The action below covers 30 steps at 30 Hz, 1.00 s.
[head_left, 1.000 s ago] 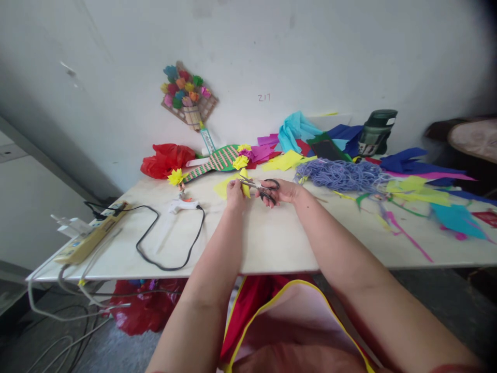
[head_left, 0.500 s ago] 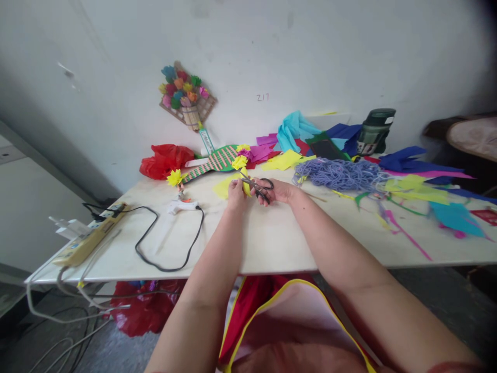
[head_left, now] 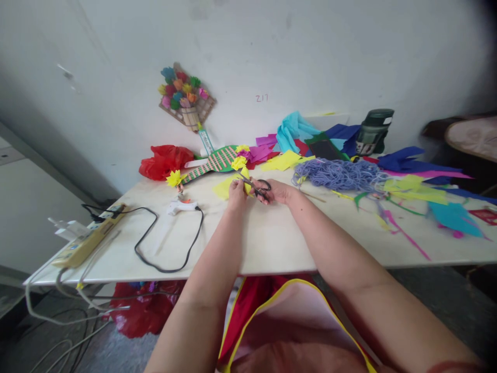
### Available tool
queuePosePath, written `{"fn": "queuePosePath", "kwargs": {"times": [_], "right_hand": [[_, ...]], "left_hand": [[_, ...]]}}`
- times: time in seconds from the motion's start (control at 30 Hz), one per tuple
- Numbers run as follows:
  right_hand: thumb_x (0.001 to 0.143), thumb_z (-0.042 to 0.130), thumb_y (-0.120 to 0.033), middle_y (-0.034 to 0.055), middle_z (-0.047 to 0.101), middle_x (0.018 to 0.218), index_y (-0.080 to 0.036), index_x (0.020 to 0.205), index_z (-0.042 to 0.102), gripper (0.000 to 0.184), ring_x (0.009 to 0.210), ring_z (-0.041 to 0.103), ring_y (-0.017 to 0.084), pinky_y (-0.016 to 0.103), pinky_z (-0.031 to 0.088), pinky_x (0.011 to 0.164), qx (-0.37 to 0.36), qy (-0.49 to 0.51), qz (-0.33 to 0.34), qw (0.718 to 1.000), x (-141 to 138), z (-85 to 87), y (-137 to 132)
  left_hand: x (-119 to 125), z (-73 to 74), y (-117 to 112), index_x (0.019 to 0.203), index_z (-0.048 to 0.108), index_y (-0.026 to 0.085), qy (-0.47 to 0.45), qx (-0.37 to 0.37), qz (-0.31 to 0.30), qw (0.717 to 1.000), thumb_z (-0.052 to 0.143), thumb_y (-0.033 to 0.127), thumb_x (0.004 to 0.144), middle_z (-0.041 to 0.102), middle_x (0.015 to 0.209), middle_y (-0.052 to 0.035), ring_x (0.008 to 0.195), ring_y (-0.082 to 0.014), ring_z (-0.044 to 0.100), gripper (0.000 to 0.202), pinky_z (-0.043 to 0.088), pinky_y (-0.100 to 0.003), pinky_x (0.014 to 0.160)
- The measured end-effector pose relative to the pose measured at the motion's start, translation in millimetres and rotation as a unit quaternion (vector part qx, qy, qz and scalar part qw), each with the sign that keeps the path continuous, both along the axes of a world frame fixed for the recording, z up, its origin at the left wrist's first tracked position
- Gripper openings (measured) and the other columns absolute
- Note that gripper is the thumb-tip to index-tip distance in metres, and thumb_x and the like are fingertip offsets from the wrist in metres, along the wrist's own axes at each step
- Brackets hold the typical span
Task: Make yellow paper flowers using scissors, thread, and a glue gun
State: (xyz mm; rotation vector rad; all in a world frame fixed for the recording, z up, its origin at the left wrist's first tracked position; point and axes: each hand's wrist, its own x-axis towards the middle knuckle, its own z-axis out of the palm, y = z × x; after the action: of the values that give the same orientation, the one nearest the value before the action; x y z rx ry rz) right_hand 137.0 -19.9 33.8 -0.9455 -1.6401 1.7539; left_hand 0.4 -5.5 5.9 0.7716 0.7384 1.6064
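My left hand (head_left: 237, 191) is closed on a piece of yellow crepe paper (head_left: 247, 178), which sticks up past the fingers. In my right hand (head_left: 276, 192) is a pair of black-handled scissors (head_left: 264, 187), its blades pointing left across the yellow paper. Both hands are close together above the middle of the table. Under and beside my left hand lies a flat yellow sheet (head_left: 220, 189). Just beyond the hands rests a green guitar-shaped craft (head_left: 223, 159) with pink strips, yellow paper flowers (head_left: 238, 162) at its right end and another at its left tip.
A white glue gun (head_left: 181, 207) and its black cord lie left, near a power strip (head_left: 91, 235). Purple yarn (head_left: 337, 173), coloured paper scraps and a dark green bottle (head_left: 375, 132) are on the right. A red plastic bag (head_left: 166, 160) sits at back left.
The scissors have shifted slightly, and the yellow paper piece stands a little higher by the blades. Both hands stay nearly in place.
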Motion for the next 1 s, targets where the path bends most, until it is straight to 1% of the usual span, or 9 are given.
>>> {"fn": "queuePosePath", "kwargs": {"times": [0.13,0.27,0.47,0.63,0.8,1.0], "right_hand": [[0.080,0.049,-0.055,-0.0030,0.052,0.050,-0.014,0.084,0.056,0.042,0.036,0.044,0.005,0.017,0.031,0.034,0.011,-0.004,-0.015,1.000,0,0.3,-1],[0.078,0.052,-0.055,-0.0030,0.051,0.049,-0.013,0.081,0.057,0.042,0.035,0.042,0.004,0.017,0.027,0.033,0.016,-0.007,-0.024,1.000,-1,1.9,-2],[0.079,0.055,-0.049,-0.0039,0.048,0.045,-0.012,0.078,0.057,0.037,0.033,0.036,0.003,0.016,0.026,0.032,0.014,0.001,-0.036,0.999,-2,4.9,-4],[0.080,0.055,-0.045,-0.0039,0.047,0.045,-0.010,0.077,0.058,0.035,0.032,0.036,0.002,0.015,0.024,0.031,0.020,-0.009,-0.044,0.999,-4,6.0,-5],[0.079,0.055,-0.049,-0.0031,0.048,0.046,-0.010,0.079,0.059,0.038,0.034,0.038,0.003,0.016,0.026,0.032,0.019,0.008,-0.041,0.999,-6,2.7,-3],[0.074,0.056,-0.057,-0.0022,0.051,0.048,-0.012,0.080,0.058,0.045,0.035,0.040,0.004,0.017,0.027,0.033,0.023,0.013,-0.034,0.999,-4,-4.2,3]], "left_hand": [[-1,-0.2,0,0.071,0.048,0.016,0.002,-0.002,0.001,1.000,0.052,0.022,0.082,0.066,0.073,-0.0060,0.074,-0.0154,0.065,0.013,0.051,-0.029,0.069],[-1,0.6,-2,0.075,0.051,0.016,0.000,0.013,-0.020,1.000,0.052,0.023,0.082,0.067,0.076,-0.0070,0.077,-0.0166,0.065,0.010,0.051,-0.031,0.073],[-2,1.2,-1,0.078,0.051,0.015,0.013,0.004,-0.023,1.000,0.050,0.023,0.083,0.067,0.075,-0.0065,0.074,-0.0169,0.064,0.009,0.050,-0.031,0.072],[-4,1.8,-2,0.077,0.049,0.015,0.008,0.007,-0.021,1.000,0.051,0.023,0.082,0.067,0.076,-0.0073,0.072,-0.0170,0.064,0.010,0.049,-0.032,0.071],[-1,2.4,-3,0.074,0.045,0.016,0.001,0.019,-0.010,1.000,0.050,0.024,0.083,0.067,0.075,-0.0062,0.064,-0.0134,0.063,0.013,0.049,-0.030,0.070],[3,2.7,-2,0.073,0.047,0.016,0.007,0.011,-0.009,1.000,0.051,0.025,0.082,0.066,0.071,-0.0060,0.068,-0.0152,0.063,0.014,0.048,-0.030,0.072]]}}
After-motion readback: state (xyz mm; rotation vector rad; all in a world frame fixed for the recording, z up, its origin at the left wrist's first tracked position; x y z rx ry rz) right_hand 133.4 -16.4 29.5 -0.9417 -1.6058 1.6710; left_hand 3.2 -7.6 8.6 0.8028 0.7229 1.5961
